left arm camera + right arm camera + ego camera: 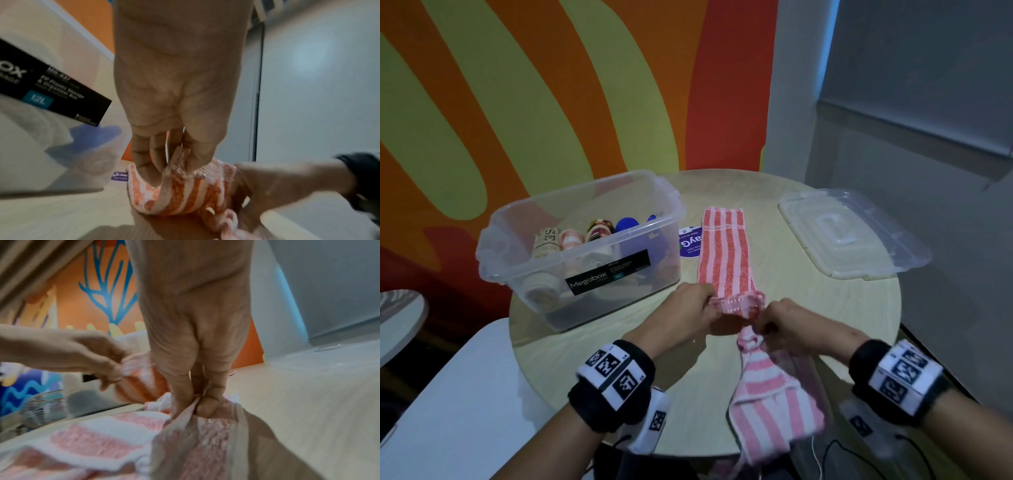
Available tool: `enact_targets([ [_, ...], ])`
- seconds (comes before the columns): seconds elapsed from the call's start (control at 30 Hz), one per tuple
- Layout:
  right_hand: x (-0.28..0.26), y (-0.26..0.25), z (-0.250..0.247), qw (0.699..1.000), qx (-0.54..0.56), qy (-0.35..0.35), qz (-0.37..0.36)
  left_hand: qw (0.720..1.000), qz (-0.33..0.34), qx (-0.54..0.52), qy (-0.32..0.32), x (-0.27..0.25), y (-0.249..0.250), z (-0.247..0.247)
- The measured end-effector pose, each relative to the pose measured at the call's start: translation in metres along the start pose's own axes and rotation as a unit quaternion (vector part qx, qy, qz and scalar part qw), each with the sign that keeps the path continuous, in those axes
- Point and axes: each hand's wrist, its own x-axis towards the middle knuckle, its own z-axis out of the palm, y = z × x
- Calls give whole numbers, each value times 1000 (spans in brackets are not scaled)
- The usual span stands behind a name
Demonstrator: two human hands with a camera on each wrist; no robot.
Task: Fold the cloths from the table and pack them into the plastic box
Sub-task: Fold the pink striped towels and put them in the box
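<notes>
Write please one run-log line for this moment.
step: rolling striped cloth | left hand: pinches near edge | right hand: pinches near edge | plastic box: open, rolled cloths inside | lid: on table

Right hand [197,340] pinching pink striped cloth [115,439], left hand [82,353] gripping its orange-striped end

Round pale wood-grain table [825,308] against a wall mural [534,102] of orange, red and yellow-green bands (blue branch motif in right wrist view). Grey wall [911,85] at right, white seat [448,411] lower left, dim light.
</notes>
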Motion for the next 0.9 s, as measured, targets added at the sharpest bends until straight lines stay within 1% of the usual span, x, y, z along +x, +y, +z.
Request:
enact_targets([
  [0.07, 19, 20, -11, 998, -12, 34, 45, 998, 13, 46, -28, -1, -2, 1],
  [0.13, 32, 39, -23, 993, -37, 76, 88, 996, 12, 67, -53, -4, -6, 8],
  [0.2, 39, 53, -34, 985, -49, 112, 119, 996, 8, 74, -58, -6, -10, 17],
  [0.27, 39, 58, -41, 982, -39, 137, 120, 994, 3, 88, -65, -7, -10, 23],
  [0.33, 31, 48, -47, 983, -30, 154, 97, 994, -2, 83, -73, -6, -8, 28],
  [0.37, 23, 38, -48, 986, -34, 143, 81, 994, -1, 85, -74, -6, -9, 30],
  [0.4, 14, 27, -46, 991, -46, 108, 65, 993, -3, 88, -74, -5, -8, 32],
  [0.47, -4, 7, -33, 996, -61, -16, 59, 994, -6, 87, -70, -4, -8, 33],
  [0.5, -9, 3, -24, 994, -59, -63, 63, 994, -6, 83, -65, -4, -8, 34],
  [0.53, -11, 3, -17, 994, -50, -76, 67, 995, -8, 80, -60, -3, -7, 33],
  [0.57, -9, 6, -13, 996, -28, -58, 68, 996, -8, 74, -51, -1, -7, 33],
  [0.6, -5, 10, -13, 997, -10, -24, 68, 997, -11, 65, -45, 1, -6, 32],
  [0.7, 20, 20, -23, 994, -18, 73, 79, 999, -19, 38, -34, 6, -5, 33],
  [0.8, 34, 21, -32, 990, -41, 107, 83, 999, -20, 15, -34, 11, -4, 33],
  [0.87, 29, 5, -36, 990, -33, 126, 59, 999, -6, 20, -28, 14, -7, 30],
  [0.9, 22, -8, -36, 992, -12, 122, 31, 999, 3, 32, -28, 14, -10, 29],
])
